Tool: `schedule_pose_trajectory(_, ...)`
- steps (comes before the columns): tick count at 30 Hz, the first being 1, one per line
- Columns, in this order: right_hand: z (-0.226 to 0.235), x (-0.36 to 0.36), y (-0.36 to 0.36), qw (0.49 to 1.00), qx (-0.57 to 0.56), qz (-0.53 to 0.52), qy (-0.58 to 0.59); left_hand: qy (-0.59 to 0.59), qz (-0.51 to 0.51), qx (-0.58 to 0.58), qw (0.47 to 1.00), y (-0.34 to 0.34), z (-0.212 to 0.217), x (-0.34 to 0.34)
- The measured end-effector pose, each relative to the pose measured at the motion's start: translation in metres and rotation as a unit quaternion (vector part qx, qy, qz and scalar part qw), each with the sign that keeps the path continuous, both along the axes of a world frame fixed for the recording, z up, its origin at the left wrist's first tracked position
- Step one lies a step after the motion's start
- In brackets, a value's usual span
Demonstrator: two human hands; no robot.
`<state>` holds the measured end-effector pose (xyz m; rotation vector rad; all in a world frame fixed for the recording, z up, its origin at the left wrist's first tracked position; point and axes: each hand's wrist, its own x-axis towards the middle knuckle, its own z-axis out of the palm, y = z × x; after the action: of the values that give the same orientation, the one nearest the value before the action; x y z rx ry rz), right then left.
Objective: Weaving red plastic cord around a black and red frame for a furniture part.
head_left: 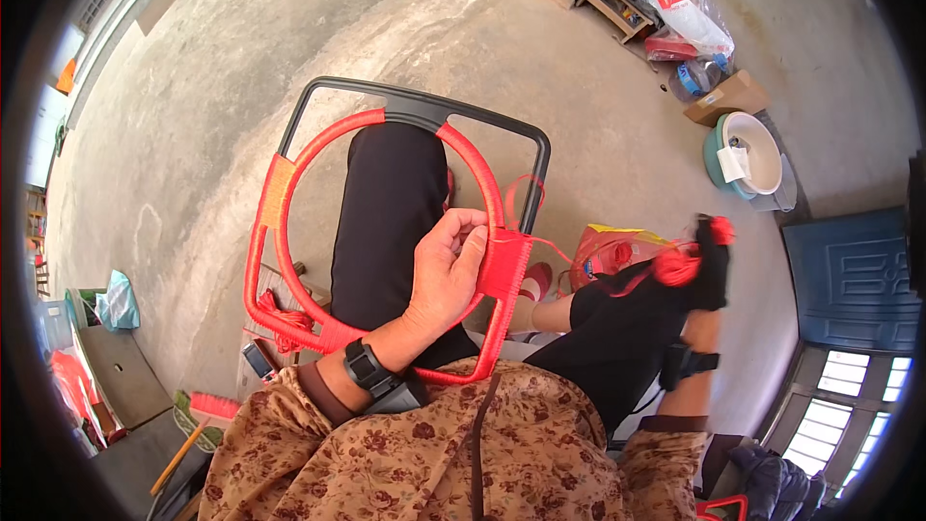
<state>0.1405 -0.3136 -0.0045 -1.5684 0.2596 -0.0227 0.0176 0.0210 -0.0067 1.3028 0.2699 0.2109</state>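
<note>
A black frame (429, 99) with a round ring in its middle lies across my thighs, most of it wrapped in red cord. One short section (279, 191) at the left is wrapped in orange. My left hand (446, 268) is closed on the ring's right side, beside a wide red-wrapped panel (504, 265). Out to the right, my right hand (712, 265) wears a black glove and is blurred. Bunched red cord (677, 266) is at that hand, and a thin strand runs from it back to the panel. Its individual fingers are hard to make out.
A red and yellow bag (590, 253) stands on the floor between my leg and right hand. A loose bundle of red cord (285, 320) lies at the frame's lower left. Nested basins (752, 150), a cardboard box (730, 96) and a blue door (849, 275) are along the right.
</note>
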Motion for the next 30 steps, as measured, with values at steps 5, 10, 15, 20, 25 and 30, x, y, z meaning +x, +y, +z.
schedule_pose_trajectory(5,0.006,-0.044,0.147,0.951,-0.079,0.293,0.060,0.010,-0.005,0.052,0.999,-0.003,0.002,0.000)
schedule_pose_trajectory(10,0.019,-0.056,0.191,0.948,-0.028,0.260,0.183,0.018,0.020,0.092,0.995,-0.001,0.004,0.004)
schedule_pose_trajectory(15,0.000,-0.060,0.188,0.966,-0.003,0.235,0.105,-0.021,0.039,0.262,0.964,0.009,0.005,0.005)
schedule_pose_trajectory(20,0.001,-0.070,0.182,0.969,-0.009,0.224,0.105,-0.126,0.012,0.383,0.915,0.022,0.001,0.011)
schedule_pose_trajectory(25,0.010,-0.075,0.180,0.963,-0.024,0.225,0.146,-0.123,-0.046,0.359,0.924,0.027,0.002,0.012)
schedule_pose_trajectory(30,0.001,-0.080,0.178,0.973,-0.011,0.205,0.101,-0.123,-0.057,0.362,0.922,0.023,0.000,0.016)
